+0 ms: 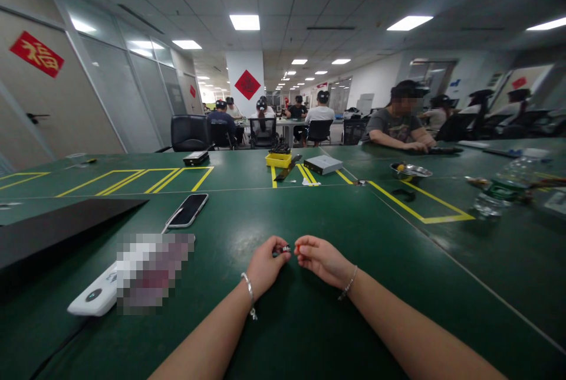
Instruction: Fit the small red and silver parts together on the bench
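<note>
Over the green table (274, 333), my two hands face each other a small gap apart. My left hand (264, 267) pinches a tiny dark piece with a silvery end (286, 248), its tip pointing right. Between the thumb and fingers of my right hand (326, 262) is a small orange-red piece (298, 248), mostly covered by the fingertips. The two pieces are close together but appear not to touch. Both are too small to name for certain.
Left of my hands lie a phone (189, 210) and a white device (95, 296) with cables. Farther back stand a yellow bin (278, 160), a grey box (323, 164) and a metal bowl (418, 172). A water bottle (508, 182) stands right. A co-worker (393, 126) sits across.
</note>
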### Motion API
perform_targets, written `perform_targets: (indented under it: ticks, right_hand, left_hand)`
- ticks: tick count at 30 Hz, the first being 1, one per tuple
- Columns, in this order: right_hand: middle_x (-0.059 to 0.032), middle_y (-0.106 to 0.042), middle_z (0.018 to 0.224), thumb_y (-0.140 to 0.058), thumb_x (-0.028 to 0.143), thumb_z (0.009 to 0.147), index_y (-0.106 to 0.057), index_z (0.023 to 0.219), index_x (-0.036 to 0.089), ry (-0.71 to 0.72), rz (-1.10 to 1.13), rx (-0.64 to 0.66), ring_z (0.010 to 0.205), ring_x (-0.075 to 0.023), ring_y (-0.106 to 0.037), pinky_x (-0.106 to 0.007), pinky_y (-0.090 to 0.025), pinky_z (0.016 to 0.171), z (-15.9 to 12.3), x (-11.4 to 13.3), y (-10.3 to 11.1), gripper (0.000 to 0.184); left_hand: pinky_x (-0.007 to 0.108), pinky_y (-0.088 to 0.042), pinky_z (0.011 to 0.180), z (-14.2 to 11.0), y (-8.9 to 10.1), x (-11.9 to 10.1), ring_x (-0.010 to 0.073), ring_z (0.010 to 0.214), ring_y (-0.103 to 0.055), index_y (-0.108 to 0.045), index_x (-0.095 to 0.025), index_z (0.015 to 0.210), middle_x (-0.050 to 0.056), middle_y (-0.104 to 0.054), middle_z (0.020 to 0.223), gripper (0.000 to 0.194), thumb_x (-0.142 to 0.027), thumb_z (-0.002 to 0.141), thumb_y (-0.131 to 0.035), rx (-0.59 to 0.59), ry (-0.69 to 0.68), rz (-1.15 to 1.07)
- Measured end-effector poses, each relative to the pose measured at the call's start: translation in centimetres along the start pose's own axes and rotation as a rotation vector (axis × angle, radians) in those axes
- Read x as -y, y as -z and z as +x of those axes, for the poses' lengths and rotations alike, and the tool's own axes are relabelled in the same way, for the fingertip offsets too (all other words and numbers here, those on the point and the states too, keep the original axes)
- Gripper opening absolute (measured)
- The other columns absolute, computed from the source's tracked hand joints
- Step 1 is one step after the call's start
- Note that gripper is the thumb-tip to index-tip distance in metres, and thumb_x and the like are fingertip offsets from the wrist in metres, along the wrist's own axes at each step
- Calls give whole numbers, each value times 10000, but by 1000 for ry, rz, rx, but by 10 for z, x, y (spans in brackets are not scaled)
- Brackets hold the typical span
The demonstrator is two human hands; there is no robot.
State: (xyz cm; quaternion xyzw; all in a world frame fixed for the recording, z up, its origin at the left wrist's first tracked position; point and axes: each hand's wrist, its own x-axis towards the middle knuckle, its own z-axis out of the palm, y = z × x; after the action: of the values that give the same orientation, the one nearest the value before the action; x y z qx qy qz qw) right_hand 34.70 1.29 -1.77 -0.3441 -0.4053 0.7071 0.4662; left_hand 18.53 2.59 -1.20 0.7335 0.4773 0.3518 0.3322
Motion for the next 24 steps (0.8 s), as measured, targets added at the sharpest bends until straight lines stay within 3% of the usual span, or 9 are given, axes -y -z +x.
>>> perform_targets:
  ticks: [2, 5, 9, 16, 20, 24]
  right_hand:
    - [12, -537, 645, -616, 267, 631, -537, 789, 136, -2, -12, 6, 572, -61, -490, -213, -386, 574, 0, 0, 0, 220]
    - [20, -513, 579, -549, 339, 690, -546, 756, 129, -4, -16, 8, 510, -51, -465, -200, -367, 519, 0, 0, 1, 220]
    - [12, -534, 619, -574, 298, 675, -545, 767, 128, -9, -11, 16, 533, -53, -482, -201, -376, 539, 0, 1, 0, 195]
    - [-5, -569, 751, -653, 159, 579, -534, 795, 141, -7, 20, -12, 619, -60, -514, -222, -400, 632, -1, 1, -1, 248]
    - [9, -544, 622, -600, 272, 654, -537, 746, 126, -11, 9, -4, 548, -56, -495, -205, -384, 563, 0, 1, 0, 184]
    - [18, -500, 516, -493, 402, 723, -522, 669, 128, -43, 26, -24, 465, -54, -456, -198, -350, 486, 2, 1, 0, 281]
  left_hand:
    - [212, -386, 615, 0, 0, 1, 112, 655, -512, -528, -187, 761, -26, -566, 692, 123, -270, 717, -449, 9, -9, 1]
    - [215, -376, 599, 0, 0, 5, 112, 616, -507, -535, -184, 705, -23, -568, 658, 291, -353, 792, -316, 35, -35, -2]
    - [212, -368, 591, 0, 1, 6, 113, 613, -505, -536, -180, 682, -21, -569, 654, 361, -392, 806, -270, 45, -36, -9]
    - [208, -371, 600, 0, -2, 3, 111, 643, -500, -530, -190, 747, -28, -556, 680, 157, -309, 735, -430, 27, -20, -17]
    - [206, -371, 636, 0, -3, 3, 111, 683, -505, -521, -192, 741, -33, -552, 704, 98, -191, 643, -513, 29, -15, -3]
    - [205, -367, 618, 0, -2, 2, 109, 669, -501, -514, -194, 730, -37, -545, 700, 98, -194, 632, -525, 22, -15, 11]
